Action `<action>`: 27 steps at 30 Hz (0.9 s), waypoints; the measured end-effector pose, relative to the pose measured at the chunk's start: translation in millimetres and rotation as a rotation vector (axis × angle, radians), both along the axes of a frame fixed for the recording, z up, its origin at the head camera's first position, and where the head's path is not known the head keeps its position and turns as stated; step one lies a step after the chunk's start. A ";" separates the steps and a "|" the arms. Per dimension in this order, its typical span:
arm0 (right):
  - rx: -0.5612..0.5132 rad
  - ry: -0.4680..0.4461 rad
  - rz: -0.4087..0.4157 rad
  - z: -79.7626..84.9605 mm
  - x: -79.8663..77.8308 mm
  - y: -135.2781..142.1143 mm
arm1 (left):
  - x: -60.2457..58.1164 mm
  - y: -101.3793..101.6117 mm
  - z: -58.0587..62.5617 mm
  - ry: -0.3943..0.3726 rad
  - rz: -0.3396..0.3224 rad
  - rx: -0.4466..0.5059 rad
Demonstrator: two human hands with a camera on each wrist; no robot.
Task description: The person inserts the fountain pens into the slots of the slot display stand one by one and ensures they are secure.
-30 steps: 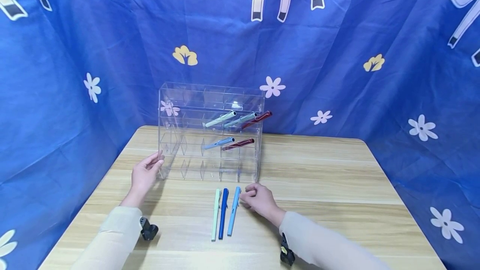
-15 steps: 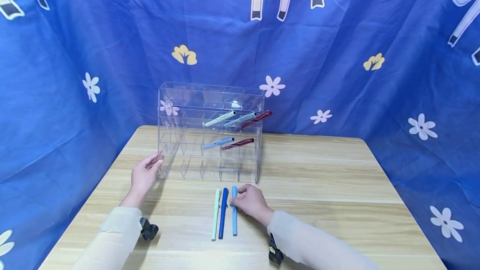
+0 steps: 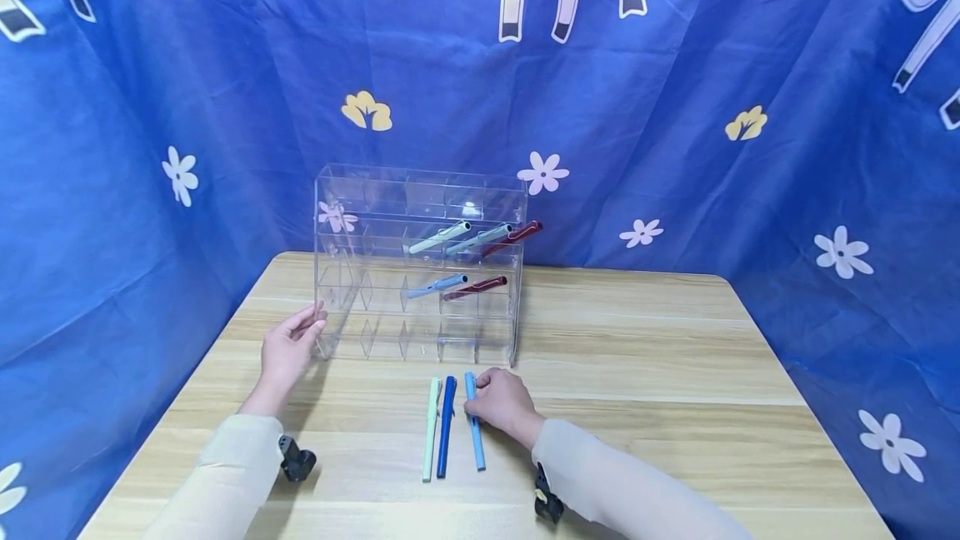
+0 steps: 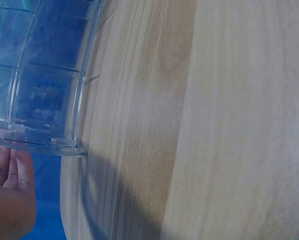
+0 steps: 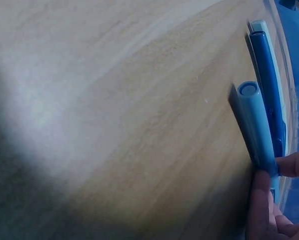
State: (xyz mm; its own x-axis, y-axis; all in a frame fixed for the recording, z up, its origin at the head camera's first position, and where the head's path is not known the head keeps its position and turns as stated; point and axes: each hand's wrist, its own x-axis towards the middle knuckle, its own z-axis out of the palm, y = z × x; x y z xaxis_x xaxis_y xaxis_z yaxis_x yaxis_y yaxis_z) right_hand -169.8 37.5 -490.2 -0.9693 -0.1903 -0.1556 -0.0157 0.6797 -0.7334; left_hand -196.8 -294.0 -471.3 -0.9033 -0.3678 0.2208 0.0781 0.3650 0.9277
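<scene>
A clear acrylic pen rack (image 3: 345, 348) stands upright on the table, with several pens slotted in its two middle rows. My left hand (image 3: 288, 348) grips the rack's left side low down, thumb and fingers on opposite faces of the panel (image 4: 44, 145). Three pens lie in front of the rack: a pale green pen (image 3: 431, 432), a dark blue pen (image 3: 446, 432) and a light blue pen (image 3: 477, 444). My right hand (image 3: 504, 402) pinches the light blue pen (image 5: 254, 120) near its upper end between thumb and fingers. Its tail appears close to the tabletop.
Dark red pens (image 3: 480, 287) stick out of the rack at the right, beside pale green and blue ones. A blue patterned curtain (image 3: 637, 148) hangs behind and beside the wooden table (image 3: 637, 373). Black wrist cameras (image 3: 297, 461) sit on both sleeves.
My right hand has moved left onto the light blue pen and taken hold of it. The pen has turned, its lower end swinging right. My left hand stays on the rack.
</scene>
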 end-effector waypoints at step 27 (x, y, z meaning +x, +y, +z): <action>-0.587 -0.069 0.301 24.8 -19.2 33.1 | 2.8 2.4 2.5 0.009 -0.002 -0.013</action>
State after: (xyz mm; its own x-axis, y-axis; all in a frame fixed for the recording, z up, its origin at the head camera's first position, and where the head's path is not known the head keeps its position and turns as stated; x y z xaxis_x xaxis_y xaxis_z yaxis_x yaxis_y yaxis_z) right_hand -189.0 70.7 -465.3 -0.8522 -0.5233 -0.0036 -0.0820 0.1402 -0.9867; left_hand -194.0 -291.6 -468.8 -0.9020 -0.3632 0.2333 0.0868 0.3769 0.9222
